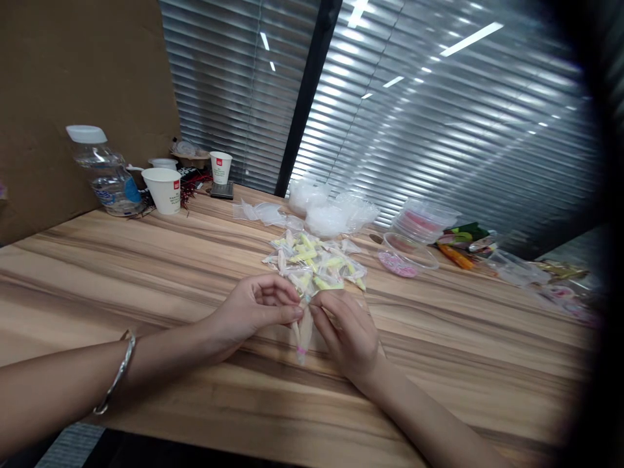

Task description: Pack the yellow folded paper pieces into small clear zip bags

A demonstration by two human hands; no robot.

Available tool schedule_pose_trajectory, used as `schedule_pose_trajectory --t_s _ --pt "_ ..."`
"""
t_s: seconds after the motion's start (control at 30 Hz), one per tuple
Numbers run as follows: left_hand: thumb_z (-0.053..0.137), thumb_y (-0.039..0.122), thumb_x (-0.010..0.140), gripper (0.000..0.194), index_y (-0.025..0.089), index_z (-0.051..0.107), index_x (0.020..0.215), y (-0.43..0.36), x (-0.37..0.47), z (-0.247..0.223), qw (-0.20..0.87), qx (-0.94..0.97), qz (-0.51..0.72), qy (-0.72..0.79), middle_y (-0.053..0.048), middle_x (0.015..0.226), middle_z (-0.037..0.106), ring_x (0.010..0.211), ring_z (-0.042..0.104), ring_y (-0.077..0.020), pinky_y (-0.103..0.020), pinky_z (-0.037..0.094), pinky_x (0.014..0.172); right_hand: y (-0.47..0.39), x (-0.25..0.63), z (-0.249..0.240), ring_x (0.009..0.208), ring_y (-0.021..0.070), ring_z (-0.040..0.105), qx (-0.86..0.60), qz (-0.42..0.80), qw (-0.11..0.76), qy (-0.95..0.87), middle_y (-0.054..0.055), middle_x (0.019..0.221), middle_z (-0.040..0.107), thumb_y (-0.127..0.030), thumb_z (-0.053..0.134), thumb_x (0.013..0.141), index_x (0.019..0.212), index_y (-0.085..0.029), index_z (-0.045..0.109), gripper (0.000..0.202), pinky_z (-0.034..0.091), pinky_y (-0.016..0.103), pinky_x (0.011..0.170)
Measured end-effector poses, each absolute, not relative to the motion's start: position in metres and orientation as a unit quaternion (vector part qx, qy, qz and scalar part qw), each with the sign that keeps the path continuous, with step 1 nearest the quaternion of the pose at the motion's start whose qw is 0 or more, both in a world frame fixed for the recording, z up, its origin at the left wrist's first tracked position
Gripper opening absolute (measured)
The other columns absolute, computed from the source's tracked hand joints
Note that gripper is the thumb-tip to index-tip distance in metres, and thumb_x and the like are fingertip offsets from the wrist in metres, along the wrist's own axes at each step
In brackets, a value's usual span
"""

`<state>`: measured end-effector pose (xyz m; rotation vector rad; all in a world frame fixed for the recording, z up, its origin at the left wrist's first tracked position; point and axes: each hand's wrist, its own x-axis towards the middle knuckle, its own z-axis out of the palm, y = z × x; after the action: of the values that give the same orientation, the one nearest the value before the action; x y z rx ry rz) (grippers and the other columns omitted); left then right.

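Over the near middle of the table, my left hand (258, 309) and my right hand (348, 328) meet, fingertips closed. Between them hangs a small clear plastic bag (303, 331) with a slim beige piece inside and a pink spot at its lower end. Each hand pinches it near the top; the left thumb lies along its left edge. What exactly the beige piece is, I cannot make out. Just beyond the fingertips lies a pile of small clear bags (316, 257) with yellow and beige pieces in them.
Behind the pile sit crumpled clear plastic bags (329, 211). Clear tubs (422, 221) stand to the right, one shallow tub (404, 257) holding pink bits. At left are a water bottle (110, 175) and paper cups (166, 188), (221, 168). Blinds (414, 117) rise behind the wooden table (146, 273).
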<state>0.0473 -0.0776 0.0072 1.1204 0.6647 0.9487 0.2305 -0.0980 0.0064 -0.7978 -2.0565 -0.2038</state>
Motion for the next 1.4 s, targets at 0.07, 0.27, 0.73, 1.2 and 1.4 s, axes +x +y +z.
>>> schedule_pose_trajectory --t_s 0.07,0.27,0.73,1.2,1.4 --pt "0.078 0.02 0.062 0.025 0.014 0.062 0.08 -0.0776 0.0472 0.007 0.691 0.501 0.426 0.301 0.0 0.073 0.064 0.071 0.06 -0.0108 -0.022 0.048 0.07 -0.0982 0.2305 0.0061 0.069 0.0159 0.057 -0.315 -0.08 0.449 -0.832 0.006 0.076 0.061 -0.008 0.05 0.083 0.094 -0.017 0.057 0.015 0.048 0.028 0.062" --pt "0.078 0.02 0.062 0.024 0.016 0.062 0.079 -0.0771 0.0471 0.0049 0.685 0.501 0.433 0.304 0.002 0.071 0.063 0.069 0.058 -0.0097 -0.021 0.046 0.068 -0.0973 0.2311 0.0061 0.072 0.0157 0.057 -0.29 -0.064 0.441 -0.847 0.007 0.079 0.062 -0.007 0.05 0.083 0.098 -0.017 0.057 0.019 0.049 0.028 0.063" --pt "0.073 0.02 0.07 0.025 0.017 0.061 0.093 -0.0727 0.0457 0.0091 0.744 0.443 0.415 0.281 -0.001 0.087 0.062 0.081 0.058 -0.0104 -0.022 0.045 0.076 -0.0984 0.2232 0.0111 0.08 0.0149 0.061 -0.333 0.003 0.514 -0.79 0.004 0.085 0.064 -0.002 0.056 0.08 0.095 -0.019 0.061 0.023 0.049 0.027 0.072" --pt "0.07 0.024 0.073 0.02 0.014 0.063 0.088 -0.072 0.045 0.0042 0.718 0.495 0.402 0.277 0.0 0.073 0.06 0.058 0.055 -0.0092 -0.022 0.044 0.056 -0.0947 0.2254 0.0126 0.077 0.0129 0.059 -0.345 0.072 0.512 -0.783 0.002 0.081 0.065 -0.002 0.061 0.077 0.09 -0.019 0.063 0.021 0.046 0.027 0.071" --pt "0.072 0.023 0.071 0.014 0.014 0.065 0.079 -0.0695 0.0437 0.0025 0.713 0.515 0.392 0.268 0.0 0.066 0.065 0.051 0.057 -0.0095 -0.024 0.045 0.058 -0.0952 0.2285 0.0115 0.077 0.0132 0.058 -0.385 0.19 0.492 -0.758 0.001 0.08 0.062 -0.011 0.061 0.079 0.085 -0.02 0.061 0.01 0.046 0.027 0.071"
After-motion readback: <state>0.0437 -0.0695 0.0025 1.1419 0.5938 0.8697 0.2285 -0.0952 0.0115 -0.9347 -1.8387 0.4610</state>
